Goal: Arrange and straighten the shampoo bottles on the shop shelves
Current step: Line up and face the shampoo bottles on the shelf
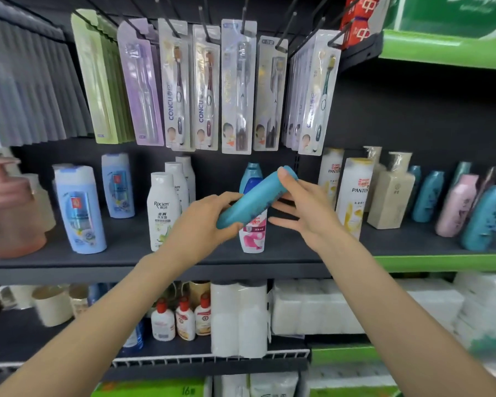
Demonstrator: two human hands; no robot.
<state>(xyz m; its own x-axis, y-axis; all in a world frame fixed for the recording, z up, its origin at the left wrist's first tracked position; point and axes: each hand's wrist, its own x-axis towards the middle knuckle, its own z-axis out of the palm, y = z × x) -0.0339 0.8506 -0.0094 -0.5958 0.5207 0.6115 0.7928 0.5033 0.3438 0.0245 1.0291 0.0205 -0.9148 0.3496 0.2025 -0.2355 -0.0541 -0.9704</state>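
Note:
A teal shampoo bottle hangs tilted in mid-air before the middle shelf, cap end up to the right. My left hand grips its lower end from below. My right hand touches the cap end with the thumb on top, its other fingers spread under the bottle. Behind the bottle stands a white and pink bottle with a blue-capped one further back. White Rocien bottles stand to the left, pale blue bottles further left, Pantene bottles to the right.
Packs of toothbrushes hang on hooks above the dark shelf. More teal and pink bottles lean at the right end. The lower shelf holds rolls of tissue, small red-capped bottles and cups.

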